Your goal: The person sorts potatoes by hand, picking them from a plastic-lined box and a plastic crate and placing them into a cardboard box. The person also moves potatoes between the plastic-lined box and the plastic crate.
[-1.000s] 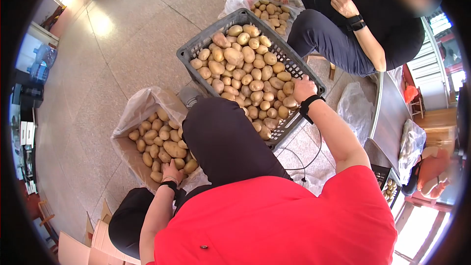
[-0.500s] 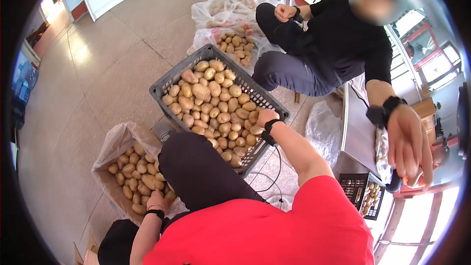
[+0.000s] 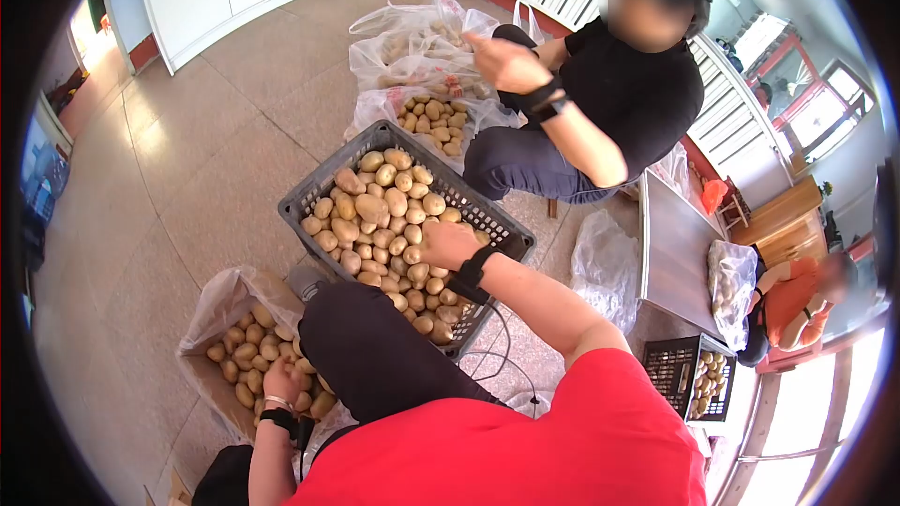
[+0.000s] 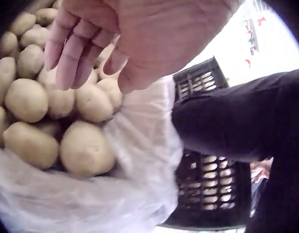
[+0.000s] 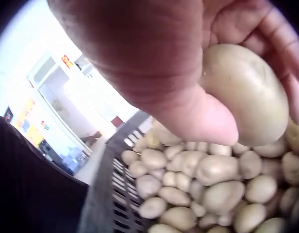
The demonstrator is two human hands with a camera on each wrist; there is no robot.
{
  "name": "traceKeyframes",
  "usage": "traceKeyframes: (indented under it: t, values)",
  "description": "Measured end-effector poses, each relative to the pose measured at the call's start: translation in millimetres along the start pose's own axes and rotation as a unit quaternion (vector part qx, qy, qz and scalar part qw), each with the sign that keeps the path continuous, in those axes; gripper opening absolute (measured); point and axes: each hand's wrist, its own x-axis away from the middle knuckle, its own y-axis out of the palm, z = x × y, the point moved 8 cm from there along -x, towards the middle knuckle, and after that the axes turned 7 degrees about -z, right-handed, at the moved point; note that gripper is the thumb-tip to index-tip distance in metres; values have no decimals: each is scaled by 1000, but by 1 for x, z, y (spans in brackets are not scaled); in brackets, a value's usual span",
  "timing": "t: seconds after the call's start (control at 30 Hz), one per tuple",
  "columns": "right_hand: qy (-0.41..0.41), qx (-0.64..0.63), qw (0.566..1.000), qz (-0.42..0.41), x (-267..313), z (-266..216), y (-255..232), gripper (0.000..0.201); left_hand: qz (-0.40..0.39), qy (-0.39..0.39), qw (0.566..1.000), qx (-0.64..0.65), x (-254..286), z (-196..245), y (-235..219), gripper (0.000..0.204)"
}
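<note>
- One potato (image 5: 251, 94) sits in the right hand (image 3: 450, 244), pinched between thumb and curled fingers above the black crate (image 3: 511, 241); smooth and round as it looks, it could squirt out if the thumb eased off.
- A slip there would probably cost little — it would land among the heaped potatoes (image 5: 217, 167) — but let go past the rim, it could roll off across the floor (image 3: 225, 150).
- That bent leg (image 3: 375, 337) stands between the crate and the lined box (image 3: 217, 305), so a low swing that way could knock the knee and jar the grip loose.
- The thin cable (image 3: 509, 337) loops beside the crate's corner; I'd worry about it snagging there and tugging at the wrist.
- As for pose, the right arm (image 3: 553, 305) stretches well forward, hand over the pile.
- The left hand (image 4: 140, 39) hangs over the lined box, fingers loose and slightly bent, grasping nothing I can see — whether its fingertips touch the potatoes below, I can't tell.
</note>
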Motion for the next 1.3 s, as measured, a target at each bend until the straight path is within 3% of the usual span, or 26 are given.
traceKeyframes:
  t: [0.03,0.07,0.13,0.17,0.23,0.37,0.43,0.6,0.67,0.73,0.8,0.87,0.93,0.97,1.03,1.07,1.1,1.13,1.17,1.2,1.23,1.3]
  values:
    - [-46,-29,999,3,-9,-17,-2,33,42,31,995,87,-4,7,-18,41]
    - [-67,-64,996,6,-13,-37,-9,37,44,32,995,85,-7,17,-31,41]
    - [-125,-127,984,24,-15,-87,-31,38,69,85,956,271,-7,47,-66,50]
    - [-162,-157,973,40,-14,-113,-42,35,71,86,956,270,-4,66,-82,50]
    - [-177,-190,964,-52,-8,-160,-56,39,62,181,870,455,10,115,-116,60]
    - [-234,-198,924,-228,-35,-228,-22,43,139,271,884,355,36,178,-167,68]
    - [-251,-190,911,-266,-28,-259,-19,42,158,338,847,380,49,201,-182,69]
    - [-269,-263,855,-358,-7,-287,-12,39,179,310,845,398,43,195,-189,61]
    - [-284,-283,849,-344,-17,-285,-1,38,202,289,843,406,32,171,-187,53]
    - [-299,-304,843,-329,-23,-276,1,37,93,185,881,426,10,137,-159,35]
    - [-325,-342,862,-187,-27,-252,-25,36,56,166,861,477,-3,110,-134,26]
    - [-341,-302,890,-18,-48,-217,-32,38,19,147,838,526,-19,76,-99,19]
    - [-287,-302,909,-14,-58,-172,-31,32,33,90,878,469,-32,30,-57,20]
    - [-266,-272,924,32,-47,-151,-40,27,33,89,878,469,-32,18,-38,20]
    - [-205,-140,965,87,-44,-109,-31,27,32,41,901,430,-31,-12,-1,26]
    - [-154,-53,985,61,-45,-88,-19,28,18,2,933,358,-36,-26,19,33]
    - [-136,-56,988,43,-42,-63,-3,25,2,-45,958,284,-30,-54,35,40]
    - [-111,-22,993,24,-36,-44,9,26,36,-31,975,216,-16,-44,32,48]
    - [-111,75,991,-17,-32,-30,24,24,8,-38,965,259,-14,-52,49,47]
    - [-72,63,995,-38,-22,-4,34,18,8,-46,980,194,-6,-61,56,48]
    - [-13,150,984,-97,-25,23,57,14,8,-45,990,131,1,-48,54,49]
    - [-19,175,982,-73,7,27,46,19,2,-49,993,111,14,-33,47,52]
